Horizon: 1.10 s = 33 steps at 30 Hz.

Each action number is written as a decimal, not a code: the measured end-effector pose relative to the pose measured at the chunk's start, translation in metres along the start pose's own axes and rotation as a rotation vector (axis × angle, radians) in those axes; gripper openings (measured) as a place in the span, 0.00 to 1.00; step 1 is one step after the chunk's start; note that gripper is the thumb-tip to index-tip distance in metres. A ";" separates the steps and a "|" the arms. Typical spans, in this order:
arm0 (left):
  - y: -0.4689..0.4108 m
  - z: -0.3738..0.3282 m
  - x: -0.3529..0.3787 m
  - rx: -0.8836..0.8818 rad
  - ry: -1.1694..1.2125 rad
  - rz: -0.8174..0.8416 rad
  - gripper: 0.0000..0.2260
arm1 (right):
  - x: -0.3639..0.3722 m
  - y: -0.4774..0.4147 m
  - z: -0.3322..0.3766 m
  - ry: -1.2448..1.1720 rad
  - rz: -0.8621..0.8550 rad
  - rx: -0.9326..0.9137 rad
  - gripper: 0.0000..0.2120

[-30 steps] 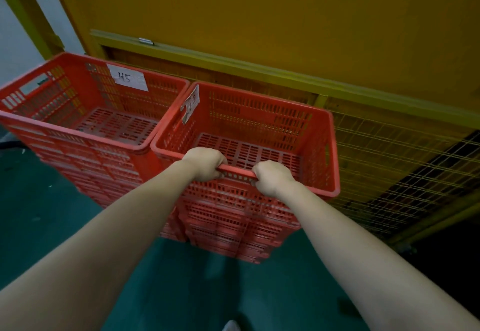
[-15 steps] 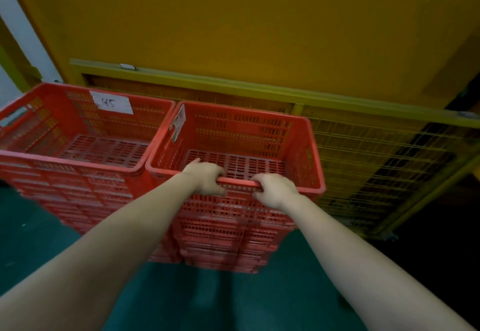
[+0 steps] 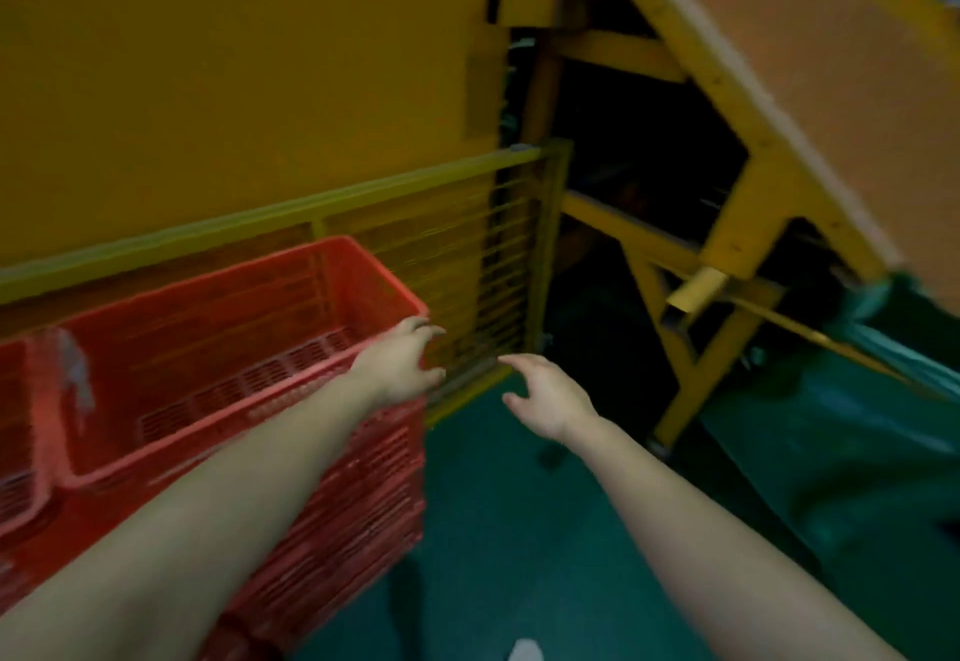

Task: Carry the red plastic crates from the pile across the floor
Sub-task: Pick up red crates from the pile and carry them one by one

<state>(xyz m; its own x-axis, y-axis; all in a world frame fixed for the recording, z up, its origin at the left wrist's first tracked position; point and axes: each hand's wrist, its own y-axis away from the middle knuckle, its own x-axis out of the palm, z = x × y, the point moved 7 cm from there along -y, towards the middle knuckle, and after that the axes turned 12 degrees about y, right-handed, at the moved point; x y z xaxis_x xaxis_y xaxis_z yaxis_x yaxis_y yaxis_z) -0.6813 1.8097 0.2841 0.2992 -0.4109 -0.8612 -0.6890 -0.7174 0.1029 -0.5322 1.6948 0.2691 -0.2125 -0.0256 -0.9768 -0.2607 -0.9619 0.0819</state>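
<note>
While both arms reach forward, the left hand [image 3: 402, 367] hovers with spread fingers at the right-end rim of the top red crate [image 3: 234, 328], grip open; contact with the rim cannot be told. The right hand [image 3: 553, 400], grip likewise open, hangs above the green floor [image 3: 519, 530], just right of the crate stack [image 3: 363, 494], which stands against a yellow mesh guard [image 3: 467, 255]

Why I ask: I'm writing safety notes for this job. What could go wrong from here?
1. Neither hand grips anything: the left hand is by the corner of the top red crate, the right hand hangs over the green floor. A one-sided grab could tip the crate.
2. The yellow frame and its jutting bar stand close on the right; a swung crate might snag there.
</note>
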 end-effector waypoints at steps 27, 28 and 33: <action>0.328 -0.629 0.359 1.136 -0.112 0.678 0.25 | -0.049 0.759 -0.309 0.002 -0.235 1.339 0.27; 0.349 -0.646 0.370 1.162 -0.105 0.690 0.25 | -0.049 0.788 -0.312 0.006 -0.240 1.370 0.27; 0.450 -0.720 0.424 1.304 -0.143 0.765 0.25 | -0.043 0.919 -0.309 -0.009 -0.265 1.535 0.28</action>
<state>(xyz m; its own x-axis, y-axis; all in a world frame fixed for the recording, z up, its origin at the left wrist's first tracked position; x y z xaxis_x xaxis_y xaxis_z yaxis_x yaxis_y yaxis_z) -0.3892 0.9076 0.3239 -0.4020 -0.3310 -0.8537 -0.7515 0.6519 0.1011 -0.4719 0.7276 0.3252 -0.0099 0.1006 -0.9949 -0.9671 0.2518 0.0351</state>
